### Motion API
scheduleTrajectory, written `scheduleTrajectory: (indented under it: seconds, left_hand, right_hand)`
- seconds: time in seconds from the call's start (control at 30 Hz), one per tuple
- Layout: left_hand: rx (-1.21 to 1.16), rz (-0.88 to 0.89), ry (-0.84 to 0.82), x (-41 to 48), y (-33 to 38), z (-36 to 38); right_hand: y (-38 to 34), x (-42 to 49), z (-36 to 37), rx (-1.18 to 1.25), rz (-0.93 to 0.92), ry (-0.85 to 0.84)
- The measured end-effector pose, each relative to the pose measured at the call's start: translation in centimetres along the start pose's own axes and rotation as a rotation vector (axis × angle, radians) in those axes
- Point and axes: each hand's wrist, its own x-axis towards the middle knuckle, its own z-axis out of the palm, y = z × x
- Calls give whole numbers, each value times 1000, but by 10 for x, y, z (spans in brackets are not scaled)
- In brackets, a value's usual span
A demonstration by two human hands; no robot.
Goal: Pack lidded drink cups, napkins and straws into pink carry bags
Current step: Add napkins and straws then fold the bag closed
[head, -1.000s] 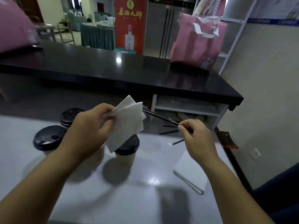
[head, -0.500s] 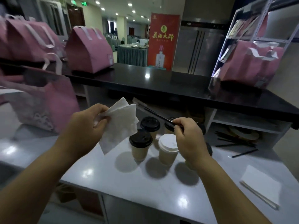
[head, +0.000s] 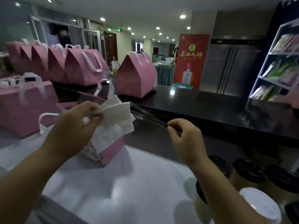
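Note:
My left hand (head: 76, 126) pinches a few white napkins (head: 114, 120) in front of an open pink carry bag (head: 110, 151) that stands on the white counter (head: 121, 183). My right hand (head: 186, 139) pinches the near ends of wrapped black straws (head: 145, 113), which point up and left towards the napkins. Several lidded paper cups stand at the lower right: black lids (head: 249, 170) on most, a white lid (head: 260, 206) on one near the frame's bottom edge.
Closed pink carry bags line the black upper counter (head: 210, 101), one apart (head: 137, 75) and a row at left (head: 84, 68). Another pink bag (head: 24, 104) stands on the white counter at left. A red banner (head: 191, 60) and a shelf rack (head: 281, 62) stand behind.
The view has swung left: the cups have slid to the lower right, and the open pink bag and the row of bags have come into view. Both hands keep their napkins and straws.

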Motion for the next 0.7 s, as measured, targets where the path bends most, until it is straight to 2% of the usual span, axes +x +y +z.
scheduleTrajectory:
  seconds: [0.2,0.37,0.57,0.7]
  left_hand:
    - [2,-33,133,57,-94,-13]
    - [10,-30,151,93,-163,-19]
    - [2,66,43,130,-231,-9]
    - [-238,62,-94,147,-270,2]
  right_hand:
    - [-34,73,75,11,-136,-9]
    - [-66,121,122,-108,-277,-167]
    - [-99,161,188,-520,-392,-433]
    - [-118,179,235,-836,-359,-591]
